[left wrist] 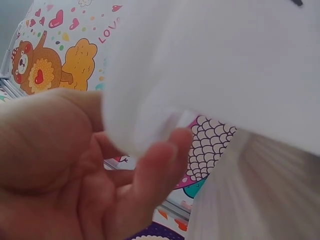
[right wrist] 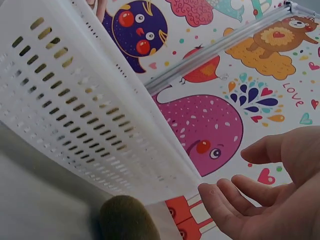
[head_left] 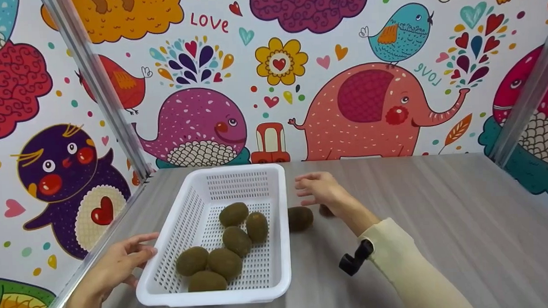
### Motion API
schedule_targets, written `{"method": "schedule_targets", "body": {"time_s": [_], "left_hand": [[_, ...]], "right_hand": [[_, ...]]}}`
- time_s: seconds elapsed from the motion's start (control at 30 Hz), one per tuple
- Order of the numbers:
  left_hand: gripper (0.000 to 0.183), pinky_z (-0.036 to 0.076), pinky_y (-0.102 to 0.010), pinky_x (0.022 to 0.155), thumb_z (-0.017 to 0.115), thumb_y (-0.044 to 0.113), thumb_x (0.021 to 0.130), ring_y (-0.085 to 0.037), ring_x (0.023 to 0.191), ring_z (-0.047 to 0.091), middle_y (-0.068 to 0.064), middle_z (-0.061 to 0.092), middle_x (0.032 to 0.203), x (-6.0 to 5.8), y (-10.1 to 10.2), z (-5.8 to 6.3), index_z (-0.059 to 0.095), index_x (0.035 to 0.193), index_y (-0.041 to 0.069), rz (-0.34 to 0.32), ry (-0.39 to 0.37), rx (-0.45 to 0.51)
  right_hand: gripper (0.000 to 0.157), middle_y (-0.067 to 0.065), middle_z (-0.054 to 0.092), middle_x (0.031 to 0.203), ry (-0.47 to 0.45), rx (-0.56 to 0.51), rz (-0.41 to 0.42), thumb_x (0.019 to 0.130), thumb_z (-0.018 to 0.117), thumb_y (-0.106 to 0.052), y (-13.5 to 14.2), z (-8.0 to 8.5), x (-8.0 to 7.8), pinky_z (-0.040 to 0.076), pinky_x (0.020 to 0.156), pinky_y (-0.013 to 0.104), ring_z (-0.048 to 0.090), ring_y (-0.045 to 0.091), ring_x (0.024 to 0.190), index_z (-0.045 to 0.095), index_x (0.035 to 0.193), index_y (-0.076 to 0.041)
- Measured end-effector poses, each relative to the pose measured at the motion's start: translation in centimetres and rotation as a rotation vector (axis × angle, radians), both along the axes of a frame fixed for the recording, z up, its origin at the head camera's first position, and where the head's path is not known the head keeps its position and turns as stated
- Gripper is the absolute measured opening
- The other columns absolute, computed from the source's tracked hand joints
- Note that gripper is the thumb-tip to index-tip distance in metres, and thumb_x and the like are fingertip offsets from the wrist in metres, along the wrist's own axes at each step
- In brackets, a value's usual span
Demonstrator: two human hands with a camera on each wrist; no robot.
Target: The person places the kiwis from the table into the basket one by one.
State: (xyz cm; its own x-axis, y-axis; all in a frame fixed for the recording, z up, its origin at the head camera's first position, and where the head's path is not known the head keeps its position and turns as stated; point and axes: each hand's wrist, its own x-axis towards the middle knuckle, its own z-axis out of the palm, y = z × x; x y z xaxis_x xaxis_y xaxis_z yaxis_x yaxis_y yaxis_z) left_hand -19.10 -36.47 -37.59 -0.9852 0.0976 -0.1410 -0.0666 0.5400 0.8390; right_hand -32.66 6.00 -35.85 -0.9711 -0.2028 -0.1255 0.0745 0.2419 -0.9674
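Note:
A white plastic basket [head_left: 282, 264] with slotted walls stands on the table, with several brown kiwifruit [head_left: 225, 262] inside, most of them towards its near end. My left hand [head_left: 117, 262] is at the basket's left side, its loosely bent fingers and thumb right at the outer rim. Past the right wall, my right hand [head_left: 321, 188] hovers with fingers extended towards the basket and nothing in them. Below that hand a kiwifruit [head_left: 301, 219] lies beside the basket. Another kiwifruit [head_left: 326, 210] is partly hidden behind the right wrist.
The grey wood-grain table [head_left: 447, 202] extends to the right of the basket. Printed cartoon panels [head_left: 272, 103] stand behind and on both sides, with metal posts [head_left: 102, 87] at the corners. A black wrist mount [head_left: 355, 259] sticks out from the right sleeve.

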Motion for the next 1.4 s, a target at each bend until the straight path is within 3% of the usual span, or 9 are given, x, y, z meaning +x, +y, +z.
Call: {"method": "schedule_targets", "body": {"time_s": [0.47, 0.7, 0.93, 1.13, 1.4], "left_hand": [[0.064, 0.064, -0.042, 0.063, 0.053, 0.009, 0.101, -0.020, 0.088, 0.070, -0.025, 0.061, 0.119, -0.5, 1.5, -0.2, 0.020, 0.155, -0.005, 0.131, 0.026, 0.061], [0.058, 0.063, -0.039, 0.063, 0.051, 0.008, 0.102, -0.019, 0.088, 0.070, -0.028, 0.057, 0.122, -0.7, 1.8, -0.4, 0.026, 0.152, -0.006, 0.146, 0.033, 0.048], [0.052, 0.063, -0.038, 0.062, 0.048, 0.008, 0.103, -0.020, 0.088, 0.069, -0.029, 0.056, 0.121, -0.6, 1.8, -0.4, 0.033, 0.149, -0.008, 0.127, 0.038, 0.034], [0.052, 0.063, -0.038, 0.062, 0.048, 0.008, 0.103, -0.020, 0.088, 0.070, -0.028, 0.056, 0.120, -0.6, 1.8, -0.3, 0.032, 0.150, -0.008, 0.115, 0.035, 0.037], [0.052, 0.063, -0.039, 0.063, 0.050, 0.008, 0.102, -0.021, 0.088, 0.070, -0.030, 0.055, 0.124, -0.4, 1.9, -0.3, 0.034, 0.150, -0.007, 0.120, 0.033, 0.037]], "right_hand": [[0.035, 0.021, 0.060, 0.133, -0.018, 0.007, -0.029, 0.104, 0.053, -0.019, 2.3, -1.7, -0.8, 0.058, 0.098, 0.040, 0.064, 0.033, 0.118, 0.059, 0.133, -0.001], [0.038, 0.024, 0.057, 0.138, -0.041, -0.012, -0.029, 0.104, 0.052, -0.019, 3.1, -2.4, -1.0, 0.057, 0.100, 0.041, 0.060, 0.036, 0.125, 0.056, 0.135, 0.002], [0.040, 0.025, 0.059, 0.136, -0.023, -0.022, -0.066, 0.102, 0.050, -0.014, 4.6, -2.8, -1.7, 0.059, 0.096, 0.038, 0.063, 0.030, 0.118, 0.053, 0.137, 0.006], [0.038, 0.024, 0.060, 0.130, 0.043, 0.072, -0.147, 0.101, 0.053, -0.013, 5.7, -3.3, -1.9, 0.060, 0.087, 0.032, 0.060, 0.033, 0.117, 0.054, 0.134, 0.005], [0.040, 0.024, 0.056, 0.135, 0.066, 0.218, -0.215, 0.099, 0.056, -0.014, 6.5, -4.3, -2.4, 0.055, 0.090, 0.035, 0.060, 0.030, 0.114, 0.052, 0.135, 0.004]]}}
